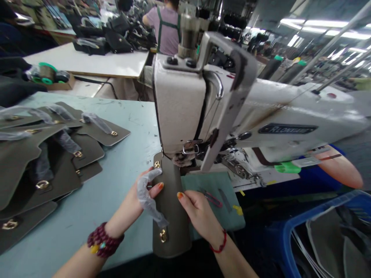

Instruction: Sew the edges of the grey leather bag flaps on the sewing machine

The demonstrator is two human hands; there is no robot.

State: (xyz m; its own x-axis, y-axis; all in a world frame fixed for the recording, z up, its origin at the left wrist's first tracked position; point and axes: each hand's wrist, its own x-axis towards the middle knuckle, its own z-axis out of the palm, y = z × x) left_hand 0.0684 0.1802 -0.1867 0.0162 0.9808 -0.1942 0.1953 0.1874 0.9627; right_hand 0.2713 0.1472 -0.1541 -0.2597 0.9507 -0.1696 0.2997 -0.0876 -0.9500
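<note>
A dark olive bag panel [171, 208] lies lengthwise at the table's front edge, its far end beneath the head of a sewing machine [179, 104]. Gold-coloured fittings sit at both ends of its handle [147, 195], which is wrapped in clear plastic film. My left hand [147, 189] reaches past the handle and grips the panel's left side, thumb on top. On the right edge, my right hand [199, 210] pinches the panel with its thumb on the upper face; its other fingers are partly hidden. The needle area is hard to make out.
Several similar panels with wrapped handles [62, 144] are piled on the left of the table. Pink-handled snips [213, 199] and a blade lie right of my right hand. A blue bin [290, 235] with cut pieces stands at lower right. A person [168, 29] works behind.
</note>
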